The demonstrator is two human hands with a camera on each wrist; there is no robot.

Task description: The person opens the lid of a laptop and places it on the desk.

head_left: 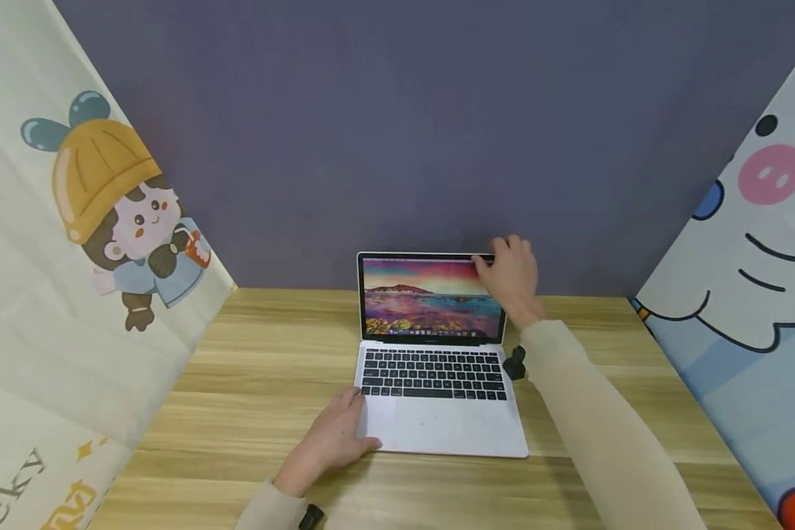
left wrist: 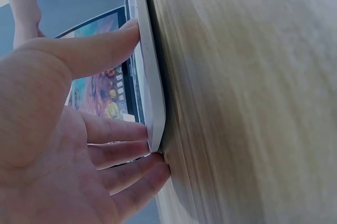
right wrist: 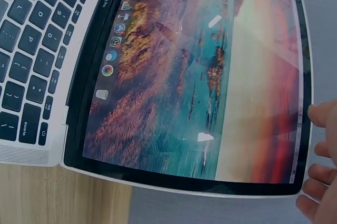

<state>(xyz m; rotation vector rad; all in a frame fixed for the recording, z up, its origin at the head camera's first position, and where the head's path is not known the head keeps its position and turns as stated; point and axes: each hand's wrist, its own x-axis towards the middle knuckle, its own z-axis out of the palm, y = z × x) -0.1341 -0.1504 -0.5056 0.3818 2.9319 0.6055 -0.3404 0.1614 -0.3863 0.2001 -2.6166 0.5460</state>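
A silver laptop (head_left: 445, 425) lies unfolded on the table, its lid raised and its screen (head_left: 430, 298) lit with a coastal picture. My left hand (head_left: 334, 430) holds the base at its front left corner. In the left wrist view the thumb lies against the front edge and the fingers reach along the left side (left wrist: 118, 145). My right hand (head_left: 513, 272) grips the lid by its upper right corner. Its thumb (right wrist: 321, 113) is at the top edge of the lid, and the other fingers curl beside the corner.
The wood-grain table (head_left: 252, 368) ends at a dark grey wall (head_left: 397, 147) close behind the lid. Pale cartoon-printed panels stand at the left (head_left: 33, 294) and right (head_left: 755, 294). A small black device (head_left: 514, 363) is on the right wrist, beside the keyboard.
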